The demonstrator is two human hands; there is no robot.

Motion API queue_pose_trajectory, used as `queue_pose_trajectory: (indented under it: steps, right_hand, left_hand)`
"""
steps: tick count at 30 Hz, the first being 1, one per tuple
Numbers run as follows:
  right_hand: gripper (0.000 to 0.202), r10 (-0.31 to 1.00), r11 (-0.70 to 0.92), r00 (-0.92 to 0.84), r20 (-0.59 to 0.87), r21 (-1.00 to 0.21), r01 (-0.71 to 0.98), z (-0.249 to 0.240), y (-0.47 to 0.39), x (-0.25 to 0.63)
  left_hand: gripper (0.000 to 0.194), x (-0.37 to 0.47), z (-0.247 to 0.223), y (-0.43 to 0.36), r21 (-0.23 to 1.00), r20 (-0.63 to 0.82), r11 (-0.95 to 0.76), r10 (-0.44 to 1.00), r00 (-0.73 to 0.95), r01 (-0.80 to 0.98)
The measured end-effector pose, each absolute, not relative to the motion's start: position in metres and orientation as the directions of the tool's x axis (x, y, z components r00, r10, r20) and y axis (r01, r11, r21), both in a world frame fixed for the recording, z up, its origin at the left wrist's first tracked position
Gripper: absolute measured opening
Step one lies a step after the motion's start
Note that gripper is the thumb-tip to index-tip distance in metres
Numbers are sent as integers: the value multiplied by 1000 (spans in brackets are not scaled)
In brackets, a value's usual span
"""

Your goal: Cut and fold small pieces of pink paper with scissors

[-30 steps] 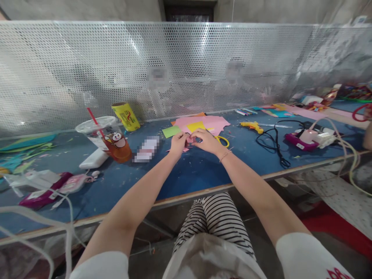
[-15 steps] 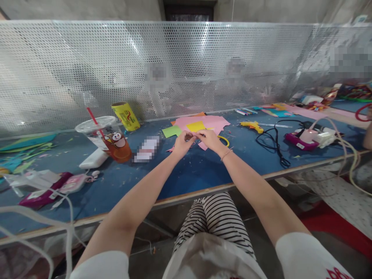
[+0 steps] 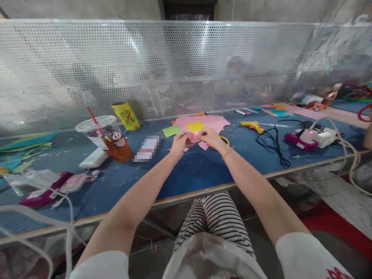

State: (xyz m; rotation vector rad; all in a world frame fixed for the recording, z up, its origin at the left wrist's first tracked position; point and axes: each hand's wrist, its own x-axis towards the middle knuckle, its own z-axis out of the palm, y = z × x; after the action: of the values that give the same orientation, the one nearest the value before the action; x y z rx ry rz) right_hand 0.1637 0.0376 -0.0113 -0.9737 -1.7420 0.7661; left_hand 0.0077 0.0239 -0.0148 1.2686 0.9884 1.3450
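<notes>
Between my two hands is a small pink piece of paper, held just above the blue table. My left hand pinches its left side, and my right hand grips the right side with thumb and finger. Right behind them lie a large pink sheet, a yellow paper square and a green paper piece. Scissors with a yellow handle are partly hidden by my right hand. Pink scraps rest under my hands.
A drink cup with a red straw, a yellow roll and a white box stand to the left. On the right are a yellow glue gun, black cable and a purple power strip. A perforated metal screen borders the back.
My hands have moved slightly apart and turned, so the pink paper between them now shows more clearly. The things on the table stay where they were.
</notes>
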Motion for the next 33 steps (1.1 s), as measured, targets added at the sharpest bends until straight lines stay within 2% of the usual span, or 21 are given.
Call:
queue_pose_trajectory:
  steps: [2,4,6,8,11,15,18,21,25,28,33]
  right_hand:
    - [31,901,424,-191,389,-883,201,-13,41,166]
    - [31,918,380,-178,353,-913,150,-15,44,167]
    - [33,927,355,-173,334,-928,111,-15,44,168]
    - [35,925,355,-178,335,-931,91,-15,43,168]
    - [36,917,366,-206,340,-925,100,-15,40,167]
    - [37,916,353,-247,317,-928,116,-13,35,165]
    - [34,912,351,-259,319,-932,87,-12,35,165]
    - [30,917,362,-215,336,-928,93,-13,39,165]
    - [37,933,327,-175,314,-943,53,-16,43,165]
    - [41,935,290,-206,288,-957,-23,-15,42,165]
    - [31,924,326,-179,338,-941,-93,-10,39,165]
  left_hand:
    - [17,6,-14,23,971,218,-211,975,45,-114]
    - [27,6,-12,21,937,348,-348,936,44,-1]
    - [36,6,-11,18,846,497,-504,864,84,173]
    - [36,7,-10,15,742,576,-588,805,142,322]
    - [28,9,-11,13,689,575,-593,797,183,418]
    - [17,9,-14,17,724,526,-550,831,182,417]
    - [15,6,-18,23,749,509,-505,853,116,429]
    - [11,5,-21,29,839,459,-437,889,10,326]
    - [11,6,-21,31,971,238,-239,970,-41,-29]
    - [14,7,-18,30,959,138,-138,990,-18,-249]
    - [11,8,-12,28,915,66,-66,998,-13,-398]
